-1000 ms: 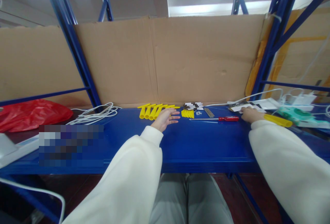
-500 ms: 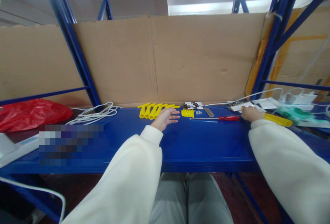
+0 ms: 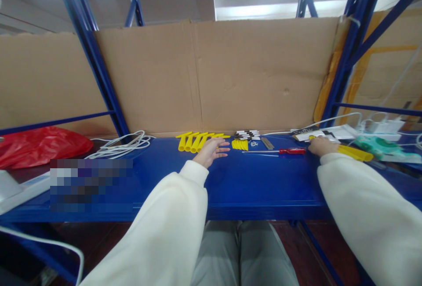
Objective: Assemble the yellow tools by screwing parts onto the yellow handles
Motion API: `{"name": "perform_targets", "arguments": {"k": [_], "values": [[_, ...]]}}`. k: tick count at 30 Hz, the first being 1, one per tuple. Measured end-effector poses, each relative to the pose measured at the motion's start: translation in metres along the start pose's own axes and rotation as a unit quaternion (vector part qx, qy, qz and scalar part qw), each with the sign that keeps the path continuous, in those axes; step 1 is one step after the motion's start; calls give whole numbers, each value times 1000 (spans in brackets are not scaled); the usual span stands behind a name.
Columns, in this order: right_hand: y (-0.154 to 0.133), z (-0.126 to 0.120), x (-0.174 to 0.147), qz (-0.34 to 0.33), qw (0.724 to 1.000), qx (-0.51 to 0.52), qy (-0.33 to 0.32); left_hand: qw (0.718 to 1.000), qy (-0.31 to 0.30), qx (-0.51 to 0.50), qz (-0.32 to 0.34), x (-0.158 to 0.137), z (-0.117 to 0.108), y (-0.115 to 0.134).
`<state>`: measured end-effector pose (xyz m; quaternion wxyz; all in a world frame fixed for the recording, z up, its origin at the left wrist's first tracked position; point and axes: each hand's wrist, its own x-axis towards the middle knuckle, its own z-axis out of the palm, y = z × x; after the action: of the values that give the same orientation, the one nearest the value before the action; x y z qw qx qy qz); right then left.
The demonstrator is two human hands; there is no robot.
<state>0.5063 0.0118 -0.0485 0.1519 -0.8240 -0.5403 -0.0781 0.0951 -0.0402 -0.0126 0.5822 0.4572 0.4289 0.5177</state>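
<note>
My left hand (image 3: pixel 212 151) is open over the right end of a row of yellow T-shaped plastic pieces with hollow tube ends (image 3: pixel 194 143). Its fingers point right, apart, and partly hide the row. My right hand (image 3: pixel 322 145) is closed around another yellow tube piece (image 3: pixel 356 153), whose tube sticks out on the right and whose tip shows by the fingers. Between the hands lie small yellow curved pieces (image 3: pixel 240 145), black-and-white pieces (image 3: pixel 247 135), small silvery parts (image 3: pixel 253 143), flat metal strips (image 3: pixel 267 143) and a red-handled screwdriver (image 3: pixel 292 150).
A blue shelf (image 3: pixel 263 180) carries everything, with a cardboard panel (image 3: pixel 257 75) behind. On the left are a red plastic bag (image 3: pixel 42 146), coiled white cable (image 3: pixel 123 146) and a blurred-out patch. White plugs (image 3: pixel 384 126) and green-and-clear packaging (image 3: pixel 379 146) stand right.
Both hands hold nearly the same places. The yellow piece at my right hand has shifted very slightly; nothing else visibly moved.
</note>
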Motion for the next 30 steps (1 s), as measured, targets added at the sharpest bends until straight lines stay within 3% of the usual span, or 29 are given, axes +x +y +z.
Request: {"name": "perform_targets", "arguments": {"k": [4, 11, 15, 18, 21, 25, 28, 30], "values": [[-9, -9, -12, 50, 997, -51, -17, 1000, -3, 1, 0, 3, -1, -1], [-13, -14, -19, 49, 997, -51, -12, 999, 13, 35, 7, 0, 0, 1], [-16, -16, -23, 34, 999, -41, 9, 991, 27, 123, 33, -2, 4, 1], [-26, -23, -24, 8, 999, 5, 51, 968, 43, 236, 73, 4, 4, -7], [-44, -37, -23, -12, 991, 88, 98, 929, 74, 320, 173, 13, 0, -16], [-70, -50, -24, 0, 956, 241, 167, 889, 111, 379, 232, 18, -8, -18], [-84, -44, -32, 30, 931, 324, 167, 868, 184, 390, 248, 17, -17, -13], [-88, -34, -38, -16, 935, 327, 139, 862, 219, 377, 261, 16, -23, -10]]}}
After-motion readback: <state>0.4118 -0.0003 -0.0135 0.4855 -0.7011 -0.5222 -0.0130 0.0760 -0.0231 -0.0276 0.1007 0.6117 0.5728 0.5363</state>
